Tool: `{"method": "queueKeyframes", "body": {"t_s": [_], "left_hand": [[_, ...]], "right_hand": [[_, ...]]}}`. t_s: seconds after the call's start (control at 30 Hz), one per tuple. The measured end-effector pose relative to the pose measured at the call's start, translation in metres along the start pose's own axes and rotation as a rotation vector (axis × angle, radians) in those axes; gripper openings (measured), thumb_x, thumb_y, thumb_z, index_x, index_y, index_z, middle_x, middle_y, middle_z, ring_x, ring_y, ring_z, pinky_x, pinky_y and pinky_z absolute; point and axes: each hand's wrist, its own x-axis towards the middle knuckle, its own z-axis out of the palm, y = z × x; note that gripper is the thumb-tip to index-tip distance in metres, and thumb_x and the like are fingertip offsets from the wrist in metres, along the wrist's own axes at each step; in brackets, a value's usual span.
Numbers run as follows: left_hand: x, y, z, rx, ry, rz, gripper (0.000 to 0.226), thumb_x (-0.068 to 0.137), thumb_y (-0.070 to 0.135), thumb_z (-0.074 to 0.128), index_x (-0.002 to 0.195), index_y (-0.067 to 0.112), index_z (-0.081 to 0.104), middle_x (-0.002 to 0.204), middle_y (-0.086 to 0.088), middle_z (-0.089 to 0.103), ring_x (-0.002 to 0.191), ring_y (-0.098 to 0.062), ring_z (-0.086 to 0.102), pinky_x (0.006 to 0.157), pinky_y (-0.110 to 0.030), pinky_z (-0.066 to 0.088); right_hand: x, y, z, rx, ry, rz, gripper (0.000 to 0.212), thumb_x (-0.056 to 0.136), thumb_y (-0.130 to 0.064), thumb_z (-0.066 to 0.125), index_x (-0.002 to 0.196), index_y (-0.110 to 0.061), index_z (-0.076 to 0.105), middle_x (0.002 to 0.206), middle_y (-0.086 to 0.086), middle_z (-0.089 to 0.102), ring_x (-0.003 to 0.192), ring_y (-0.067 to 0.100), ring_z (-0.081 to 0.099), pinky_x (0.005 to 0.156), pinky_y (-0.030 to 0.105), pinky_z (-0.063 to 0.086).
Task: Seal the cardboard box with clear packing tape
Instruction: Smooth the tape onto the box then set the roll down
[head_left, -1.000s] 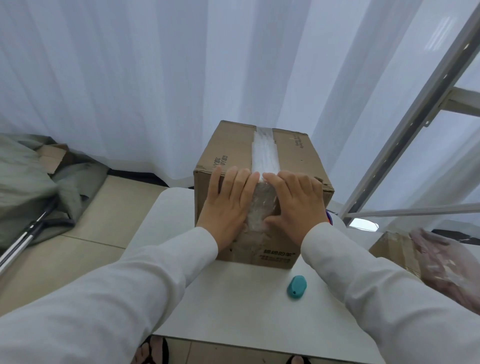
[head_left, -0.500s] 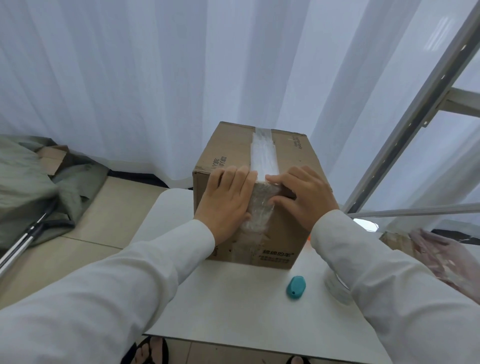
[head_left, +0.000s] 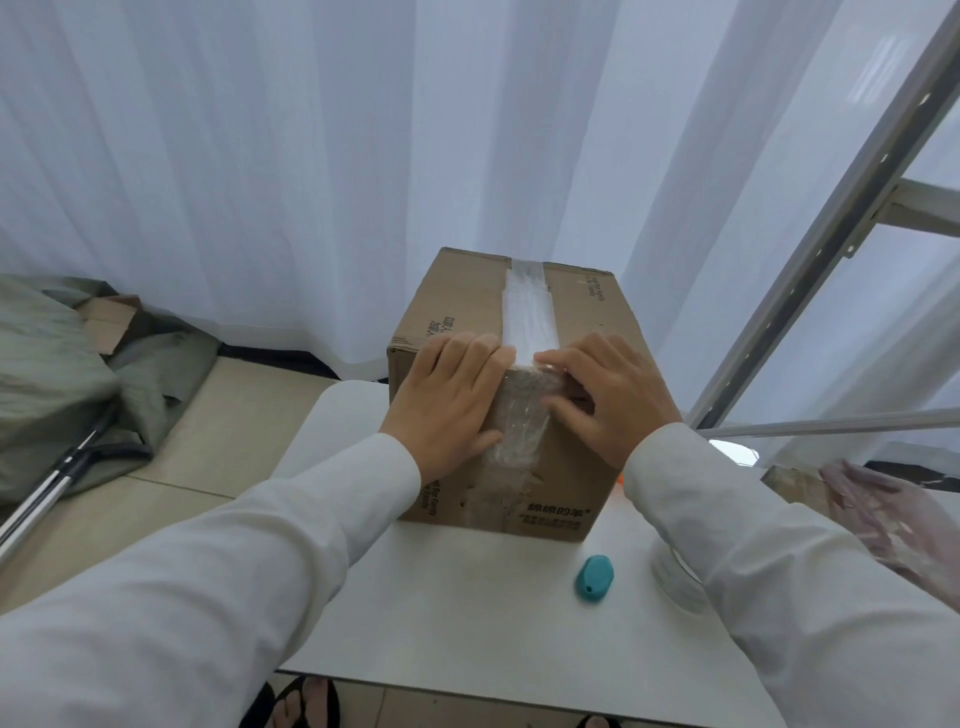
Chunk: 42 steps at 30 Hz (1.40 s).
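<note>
- the cardboard box (head_left: 566, 312) stands upright on the white worktop (head_left: 467, 613), toward its far edge, close to the white curtain (head_left: 311, 156) behind it.
- a strip of clear packing tape (head_left: 527, 312) runs down the middle of the box top along the seam, folds over the near top edge and carries on down the near face, where it looks wrinkled.
- the left hand (head_left: 452, 400) lies flat and open on the near face of the box, just left of the tape; its fingertips reach over the top edge and its thumb rests at the tape's left margin lower down. it grips nothing.
- the right hand (head_left: 608, 395) is on the right side of the tape at the near top edge, fingers bent and spread, fingertips pressing on the tape at the corner fold, thumb on the near face by the tape. it is not closed around anything.
- both arms are in white sleeves (head_left: 260, 561).
- a small teal object (head_left: 594, 578) lies on the worktop in front of the box, near its right corner and apart from it.
- a tape roll (head_left: 675, 577) of clear tape lies on the worktop just right of the teal object, partly hidden under the right sleeve.
- a metal frame (head_left: 831, 234) slants up at the right.
- grey-green fabric (head_left: 62, 374) lies heaped on the floor at the left.
</note>
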Motion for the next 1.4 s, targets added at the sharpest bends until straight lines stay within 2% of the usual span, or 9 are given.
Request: {"method": "queueKeyframes", "body": {"t_s": [0.13,0.23,0.6,0.77,1.0,1.07,1.17,1.27,1.4], "left_hand": [[-0.010,0.005,0.007,0.070,-0.057,-0.046,0.114,0.052,0.063,0.068,0.138,0.004,0.022,0.134,-0.010,0.029,0.127,-0.031,0.028,0.111,-0.051,0.009],[-0.013,0.009,0.011,0.114,-0.100,-0.068,0.130,0.047,0.061,0.074,0.141,0.004,0.005,0.139,-0.011,0.024,0.130,-0.032,0.024,0.111,-0.050,-0.001],[-0.012,0.013,0.013,0.085,-0.045,-0.071,0.117,0.044,0.055,0.080,0.134,0.005,0.025,0.128,-0.011,0.030,0.122,-0.032,0.029,0.108,-0.047,0.004],[-0.013,0.007,0.012,0.060,-0.020,-0.042,0.110,0.051,0.060,0.074,0.134,0.005,0.027,0.128,-0.010,0.031,0.122,-0.031,0.031,0.107,-0.047,0.016],[-0.009,0.012,0.011,0.044,0.054,-0.055,0.088,0.057,0.038,0.076,0.127,0.005,0.033,0.121,-0.011,0.034,0.114,-0.030,0.035,0.101,-0.044,0.022],[-0.006,0.007,0.010,0.018,0.054,-0.037,0.096,0.049,0.047,0.079,0.124,0.007,0.034,0.118,-0.009,0.034,0.111,-0.029,0.036,0.098,-0.042,0.023],[-0.001,0.000,0.004,-0.072,0.076,-0.051,0.083,0.055,0.055,0.076,0.116,0.013,0.039,0.116,-0.006,0.041,0.106,-0.025,0.040,0.095,-0.038,0.027],[0.003,0.001,-0.001,-0.167,0.086,-0.065,0.062,0.066,0.052,0.070,0.110,0.016,0.044,0.121,-0.004,0.059,0.114,-0.023,0.048,0.098,-0.038,0.026],[0.008,0.004,-0.007,-0.274,0.067,-0.115,0.056,0.059,0.037,0.081,0.102,0.017,0.053,0.114,-0.001,0.068,0.108,-0.021,0.062,0.094,-0.033,0.026]], "right_hand": [[-0.019,-0.009,0.021,-0.220,-0.079,0.007,0.102,0.052,-0.065,0.069,0.136,-0.020,0.030,0.121,0.003,0.036,0.110,0.022,0.036,0.101,0.040,0.029],[-0.026,-0.011,0.035,-0.275,-0.037,0.004,0.117,0.045,-0.059,0.079,0.138,-0.015,0.024,0.127,0.009,0.032,0.120,0.029,0.032,0.105,0.043,0.017],[-0.023,-0.020,0.034,-0.304,0.058,0.031,0.105,0.047,-0.032,0.084,0.135,-0.018,0.030,0.116,0.008,0.034,0.106,0.027,0.036,0.095,0.039,0.022],[-0.015,-0.014,0.025,-0.292,0.014,0.024,0.100,0.049,-0.037,0.084,0.134,-0.020,0.033,0.110,0.003,0.035,0.098,0.022,0.036,0.088,0.035,0.023],[-0.012,-0.011,0.023,-0.259,-0.030,0.023,0.085,0.056,-0.041,0.080,0.129,-0.025,0.038,0.108,-0.002,0.037,0.096,0.021,0.039,0.087,0.033,0.025],[-0.008,-0.010,0.016,-0.204,-0.073,0.024,0.080,0.061,-0.054,0.072,0.129,-0.025,0.042,0.111,0.001,0.044,0.099,0.024,0.048,0.090,0.034,0.030],[-0.001,-0.014,0.001,-0.089,-0.149,0.073,0.077,0.076,-0.073,0.035,0.129,-0.019,0.052,0.111,0.004,0.055,0.100,0.025,0.052,0.088,0.037,0.041],[0.005,-0.020,-0.007,-0.008,-0.203,0.151,0.091,0.077,-0.076,0.004,0.134,-0.020,0.049,0.126,0.002,0.053,0.115,0.022,0.048,0.095,0.034,0.035],[0.023,-0.024,-0.013,0.055,-0.429,0.214,0.098,0.070,-0.077,-0.002,0.147,-0.024,0.026,0.155,-0.007,0.025,0.142,0.011,0.023,0.114,0.030,0.015]]}}
